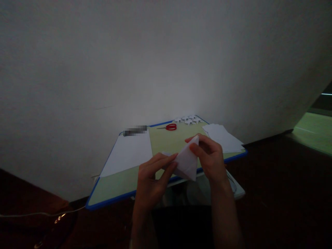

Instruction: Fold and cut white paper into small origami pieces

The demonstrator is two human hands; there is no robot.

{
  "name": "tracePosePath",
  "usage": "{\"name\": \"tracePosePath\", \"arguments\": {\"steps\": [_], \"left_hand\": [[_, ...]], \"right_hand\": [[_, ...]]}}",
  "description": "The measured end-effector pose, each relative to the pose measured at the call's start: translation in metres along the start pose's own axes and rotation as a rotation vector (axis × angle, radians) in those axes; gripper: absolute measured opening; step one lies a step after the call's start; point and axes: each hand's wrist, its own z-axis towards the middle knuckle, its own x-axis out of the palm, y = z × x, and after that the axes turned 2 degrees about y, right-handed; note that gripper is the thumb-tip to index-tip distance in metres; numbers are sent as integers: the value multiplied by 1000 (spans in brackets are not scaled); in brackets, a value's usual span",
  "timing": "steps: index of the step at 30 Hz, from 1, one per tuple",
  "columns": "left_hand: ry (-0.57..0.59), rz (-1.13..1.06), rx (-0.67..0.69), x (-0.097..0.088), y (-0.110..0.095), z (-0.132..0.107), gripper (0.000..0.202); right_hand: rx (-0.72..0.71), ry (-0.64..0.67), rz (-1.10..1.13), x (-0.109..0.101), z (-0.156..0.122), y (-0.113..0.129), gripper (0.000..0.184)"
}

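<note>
A piece of folded white paper (188, 159) is held up between my two hands, above the front edge of the table. My left hand (154, 173) pinches its left side between thumb and fingers. At the upper right corner, my right hand (210, 157) grips the same paper with thumb and fingertips. The paper has a pointed, roughly triangular shape, and part of its left side is hidden behind my left fingers.
A pale green table (116, 185) with a blue rim stands against the wall. Red-handled scissors (170, 127) lie near its back edge, beside several small white paper pieces (190, 120). A white sheet (127, 152) lies left, stacked white paper (223, 138) right. A cable (44, 213) runs at lower left.
</note>
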Motion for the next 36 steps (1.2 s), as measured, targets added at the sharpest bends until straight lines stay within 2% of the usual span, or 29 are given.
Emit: {"name": "tracePosePath", "arguments": {"steps": [3,5,9,12,15,22,25,29,32,36], "left_hand": [[5,1,-13,-1,0,-1,27],[14,8,-18,-4,-1,-1,28],[130,53,-5,-14,-6,-3,29],[224,87,50,-22,-9,-7,28],[272,117,77,-25,-13,-10,28],[281,126,28,-27,-30,-11,19],[292,71,29,-27,-34,-13,23],[264,9,30,-25,-33,-13,27],[268,13,25,-25,-31,-13,26],[265,6,22,-26,-29,-13,29]], "right_hand": [[-34,-24,-9,-3,0,0,18],[-71,36,-36,-9,-1,2,20],[-105,265,-120,-33,-9,13,20],[-69,472,-304,-49,-16,27,15],[-73,552,-409,-54,-20,39,16],[-98,535,-407,-53,-20,48,19],[-69,474,-332,-54,-23,49,18],[-52,398,-276,-56,-26,48,16],[-85,399,-332,-59,-26,45,18],[-84,296,-396,-60,-28,40,22]]}}
